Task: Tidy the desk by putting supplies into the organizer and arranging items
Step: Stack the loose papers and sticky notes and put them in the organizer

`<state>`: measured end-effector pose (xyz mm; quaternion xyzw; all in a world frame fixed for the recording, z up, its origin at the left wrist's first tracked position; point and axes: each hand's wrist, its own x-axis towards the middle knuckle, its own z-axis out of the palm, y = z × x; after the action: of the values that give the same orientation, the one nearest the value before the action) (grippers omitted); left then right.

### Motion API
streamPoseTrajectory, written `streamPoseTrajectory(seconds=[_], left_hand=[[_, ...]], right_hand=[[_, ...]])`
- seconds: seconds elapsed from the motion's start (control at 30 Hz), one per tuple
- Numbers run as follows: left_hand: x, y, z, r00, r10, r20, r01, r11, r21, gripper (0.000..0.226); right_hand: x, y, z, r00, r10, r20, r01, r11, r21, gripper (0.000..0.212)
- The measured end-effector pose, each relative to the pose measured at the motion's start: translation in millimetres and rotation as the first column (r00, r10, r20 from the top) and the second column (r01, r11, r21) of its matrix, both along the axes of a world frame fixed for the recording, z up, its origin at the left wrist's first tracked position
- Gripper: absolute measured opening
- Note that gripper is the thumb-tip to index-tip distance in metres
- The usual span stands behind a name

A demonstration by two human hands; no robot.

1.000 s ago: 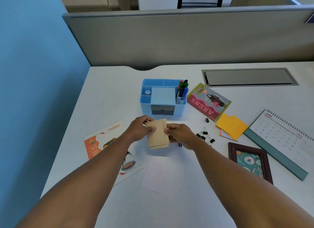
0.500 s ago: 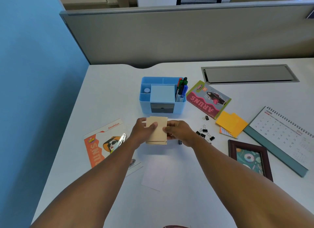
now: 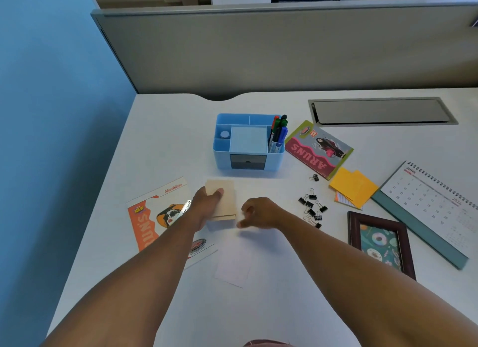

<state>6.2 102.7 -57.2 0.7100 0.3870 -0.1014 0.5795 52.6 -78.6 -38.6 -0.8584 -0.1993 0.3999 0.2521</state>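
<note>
My left hand (image 3: 205,207) holds a small stack of tan cards (image 3: 225,200) just above the white desk, thumb on top. To the right of the stack, my right hand (image 3: 256,213) is off the cards, its fingers loosely curled with nothing in them. The blue organizer (image 3: 219,150) stands just beyond, with markers (image 3: 278,136) in its right slot and a pale blue pad in the middle. Several black binder clips (image 3: 311,207) lie scattered right of my right hand. A white paper sheet (image 3: 232,265) lies below the hands.
An orange flyer (image 3: 155,217) lies left, partly under my left arm. A pink flyer (image 3: 318,150), yellow sticky notes (image 3: 353,186), a desk calendar (image 3: 434,199) and a dark picture frame (image 3: 380,243) fill the right side. A metal cable hatch (image 3: 380,111) sits at the back.
Both hands held the tan cards before. Now my right hand has let go and drawn back to the right, while my left hand keeps the stack, shifted slightly left.
</note>
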Motion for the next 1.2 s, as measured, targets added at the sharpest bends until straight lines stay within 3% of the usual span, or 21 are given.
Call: streamPoseTrajectory(seconds=[0.17,0.37,0.5,0.73,0.83,0.97,1.07,1.2], left_hand=[[-1.7,4.4,-3.1,0.996,0.085,0.012,-0.086,0.993,0.081,0.047],[-4.8,6.4,-5.7,0.993,0.116,-0.001,-0.116,0.989,0.094,0.05],[-5.7,6.4,-7.5,0.993,0.114,0.003,-0.114,0.99,0.086,0.05],[-7.0,3.3,-10.6,0.994,0.105,-0.013,-0.103,0.991,0.084,0.05],[-7.2,2.8,-11.0,0.995,0.101,-0.015,-0.099,0.991,0.085,0.05],[-7.5,3.2,-12.3,0.994,0.11,-0.003,-0.11,0.991,0.079,0.047],[-8.0,4.2,-11.4,0.992,0.12,-0.027,-0.118,0.991,0.065,0.047],[-9.1,6.0,-10.8,0.992,0.123,-0.036,-0.121,0.992,0.043,0.045]], right_hand=[[-18.2,8.4,-4.9,0.929,0.343,0.139,-0.334,0.939,-0.084,0.058],[-29.6,20.7,-2.6,0.696,0.694,0.185,-0.644,0.717,-0.268,0.083],[-33.3,22.4,-0.9,0.605,0.772,0.194,-0.701,0.632,-0.331,0.093],[-32.5,22.1,1.8,0.61,0.769,0.192,-0.687,0.634,-0.356,0.066],[-28.7,18.7,-3.3,0.707,0.678,0.203,-0.616,0.731,-0.293,0.053],[-16.3,7.5,-7.3,0.931,0.34,0.133,-0.333,0.94,-0.071,0.038],[-3.1,-3.8,-2.8,0.985,0.141,0.102,-0.151,0.984,0.099,0.039],[10.8,-14.8,2.6,0.985,-0.163,0.062,0.142,0.956,0.258,0.043]])
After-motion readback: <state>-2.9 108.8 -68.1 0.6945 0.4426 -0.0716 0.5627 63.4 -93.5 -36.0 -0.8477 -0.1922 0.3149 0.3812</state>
